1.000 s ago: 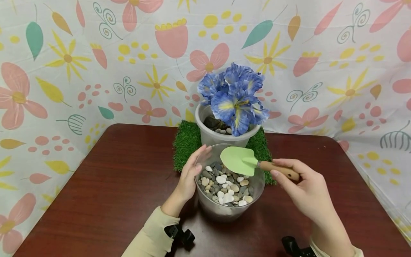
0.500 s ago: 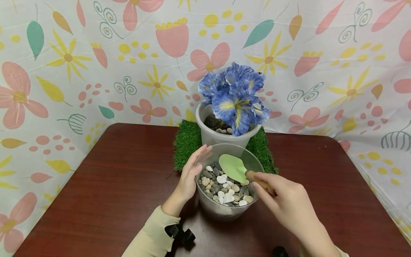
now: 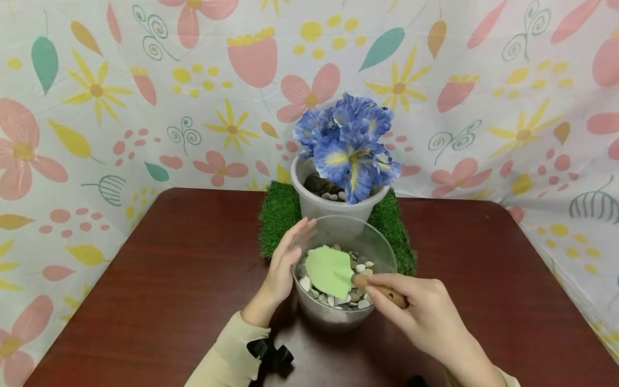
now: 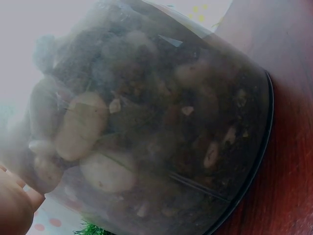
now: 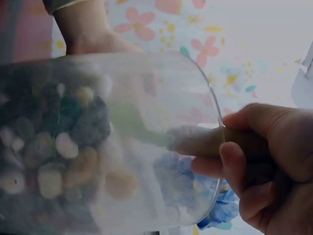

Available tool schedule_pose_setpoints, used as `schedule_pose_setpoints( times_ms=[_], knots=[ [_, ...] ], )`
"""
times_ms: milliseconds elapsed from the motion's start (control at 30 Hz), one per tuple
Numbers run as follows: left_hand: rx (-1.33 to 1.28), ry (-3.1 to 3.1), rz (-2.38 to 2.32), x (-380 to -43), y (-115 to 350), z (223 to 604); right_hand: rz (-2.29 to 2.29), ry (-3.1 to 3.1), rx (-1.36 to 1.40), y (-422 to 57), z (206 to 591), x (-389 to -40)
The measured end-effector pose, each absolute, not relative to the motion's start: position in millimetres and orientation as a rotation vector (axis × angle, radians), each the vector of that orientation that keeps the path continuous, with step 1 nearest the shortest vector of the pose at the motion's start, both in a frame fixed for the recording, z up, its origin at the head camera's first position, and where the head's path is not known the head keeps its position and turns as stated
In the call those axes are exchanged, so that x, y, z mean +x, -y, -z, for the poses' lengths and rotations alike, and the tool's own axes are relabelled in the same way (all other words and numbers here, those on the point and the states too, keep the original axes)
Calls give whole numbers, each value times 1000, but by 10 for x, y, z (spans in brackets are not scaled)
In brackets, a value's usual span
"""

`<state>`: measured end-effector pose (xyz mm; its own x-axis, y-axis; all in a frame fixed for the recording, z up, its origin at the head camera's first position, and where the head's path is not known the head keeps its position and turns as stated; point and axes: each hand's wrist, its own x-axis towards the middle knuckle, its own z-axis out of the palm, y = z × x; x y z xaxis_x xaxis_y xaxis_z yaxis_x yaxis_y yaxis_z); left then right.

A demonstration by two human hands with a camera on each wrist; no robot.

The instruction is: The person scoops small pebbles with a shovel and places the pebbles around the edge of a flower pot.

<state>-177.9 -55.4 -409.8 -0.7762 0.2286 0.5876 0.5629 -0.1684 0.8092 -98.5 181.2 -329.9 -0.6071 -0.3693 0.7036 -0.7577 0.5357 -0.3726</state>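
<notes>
The trowel (image 3: 330, 271) has moved down and left since the earlier frame, when its blade was raised over the far right of the tub; the right hand (image 3: 432, 317) has come in with it. That hand's thumb and fingers grip the wooden handle, whose long axis runs from lower right at the hand to upper left at the blade. The pebbles (image 3: 304, 283) lie beyond and left of these fingers. The right wrist view shows the blade inside the clear tub (image 3: 329, 321); whether it touches the pebbles I cannot tell.

The left hand (image 3: 278, 271) rests its extended fingers against the tub's left side, as before, near the blade's tip end; the right hand is nearer the handle. The tub stands upright on the brown table (image 3: 203, 252).

Behind it, a white pot (image 3: 314, 201) with blue flowers (image 3: 355, 150) sits on a grass mat (image 3: 278, 217), both unmoved, before a printed cloth (image 3: 184, 32).
</notes>
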Motion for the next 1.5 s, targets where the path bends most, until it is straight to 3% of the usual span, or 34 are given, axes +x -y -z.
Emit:
schedule_pose_setpoints(
  times_ms=[267,467,667,1500],
  knots=[
    [-908,1857,2047,-1774,544,4095,-665,2064,775,-1776,3271,-1053],
    [-925,1842,2055,-1785,539,4095,-536,2058,843,-1731,3290,-1058],
    [-906,1848,2070,-1782,540,4095,-728,2158,951,-1772,3314,-1032],
    [-900,1858,2050,-1776,547,4083,-1032,2333,811,-1758,3330,-993]
  ],
)
